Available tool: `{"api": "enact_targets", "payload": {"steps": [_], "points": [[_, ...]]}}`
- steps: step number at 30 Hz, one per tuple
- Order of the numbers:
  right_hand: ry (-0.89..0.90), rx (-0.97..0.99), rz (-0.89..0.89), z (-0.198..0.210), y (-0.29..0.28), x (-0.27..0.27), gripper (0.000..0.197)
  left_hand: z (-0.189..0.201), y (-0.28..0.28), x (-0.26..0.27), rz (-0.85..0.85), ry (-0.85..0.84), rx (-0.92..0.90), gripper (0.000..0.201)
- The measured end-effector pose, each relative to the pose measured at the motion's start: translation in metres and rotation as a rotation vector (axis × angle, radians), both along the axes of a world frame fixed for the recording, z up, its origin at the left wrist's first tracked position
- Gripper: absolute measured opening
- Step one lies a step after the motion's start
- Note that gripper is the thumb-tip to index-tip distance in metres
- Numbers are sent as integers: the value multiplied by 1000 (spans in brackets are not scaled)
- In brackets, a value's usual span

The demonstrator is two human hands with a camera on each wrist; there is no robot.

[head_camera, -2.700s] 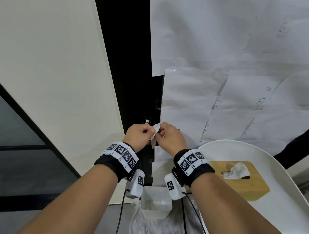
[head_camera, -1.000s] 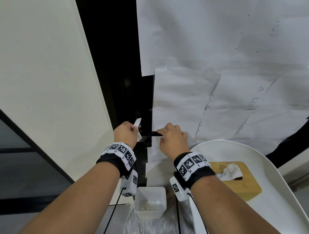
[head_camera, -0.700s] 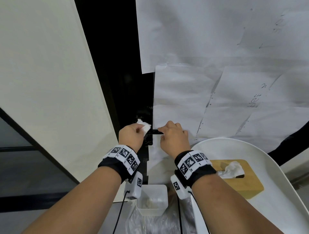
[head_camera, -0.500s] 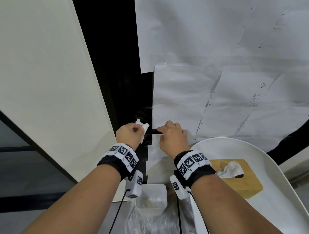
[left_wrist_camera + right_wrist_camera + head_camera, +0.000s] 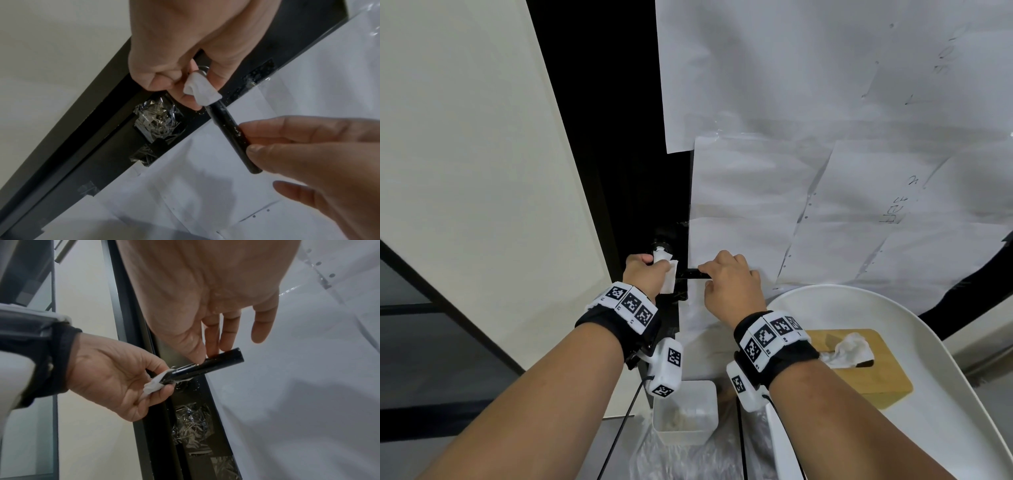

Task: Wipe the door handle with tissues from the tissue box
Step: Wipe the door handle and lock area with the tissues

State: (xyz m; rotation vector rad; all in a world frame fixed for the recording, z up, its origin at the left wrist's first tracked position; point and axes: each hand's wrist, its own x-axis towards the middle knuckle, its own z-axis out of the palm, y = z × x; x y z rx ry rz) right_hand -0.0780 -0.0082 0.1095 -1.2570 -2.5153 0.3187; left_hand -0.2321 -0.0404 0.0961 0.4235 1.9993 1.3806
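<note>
A black lever door handle [image 5: 693, 274] sticks out from the dark door edge. My left hand [image 5: 645, 274] grips a folded white tissue [image 5: 667, 275] around the handle's base. The left wrist view shows the tissue [image 5: 201, 91] wrapped over the handle [image 5: 228, 126] near its pivot. My right hand [image 5: 729, 284] pinches the handle's free end between thumb and fingers, and the right wrist view shows this at the handle [image 5: 205, 368]. A wooden tissue box [image 5: 859, 370] with a tissue poking out lies at the lower right.
The tissue box rests on a curved white surface [image 5: 911, 325]. A small white bin [image 5: 685, 411] with crumpled tissues stands below my wrists. Paper sheets [image 5: 825, 171] cover the door. Clear tape [image 5: 156, 120] covers the latch on the door edge. A pale wall [image 5: 465, 154] is on the left.
Both hands first held the tissue together. Then the right hand took the handle's end, and the left hand brought the tissue from beside the handle onto its base.
</note>
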Motion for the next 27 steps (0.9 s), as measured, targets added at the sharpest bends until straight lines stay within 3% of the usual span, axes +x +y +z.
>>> {"api": "enact_targets", "payload": {"steps": [6,12,21,27], "points": [[-5,-17,2,0,0,1,41,-1,2,2,-14,71,14,38],[-7,-25,12,1,-1,4,43,5,-3,1,-14,270,-36,39],[-8,-21,25,-1,-1,5,43,4,-15,-1,-175,634,-104,18],[-8,-11,26,-2,0,4,43,0,-19,-3,-141,667,-101,16]]}}
